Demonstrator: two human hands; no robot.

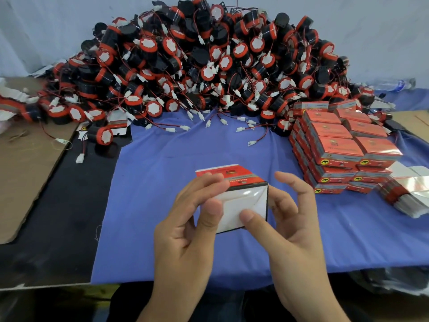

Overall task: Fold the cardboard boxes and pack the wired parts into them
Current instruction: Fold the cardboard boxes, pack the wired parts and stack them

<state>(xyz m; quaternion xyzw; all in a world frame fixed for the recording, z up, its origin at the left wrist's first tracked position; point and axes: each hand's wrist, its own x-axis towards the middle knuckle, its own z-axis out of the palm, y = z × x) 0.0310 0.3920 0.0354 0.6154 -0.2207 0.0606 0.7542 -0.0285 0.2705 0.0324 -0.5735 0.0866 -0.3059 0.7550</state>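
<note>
At lower centre the left hand [185, 226] and right hand [294, 228] pinch a small red-and-white cardboard box [241, 205], thumbs on its white face, while stacked closed red boxes [343, 149] at right seem done and the upper-frame heap of black-and-red wired parts [197, 66] remains.
</note>
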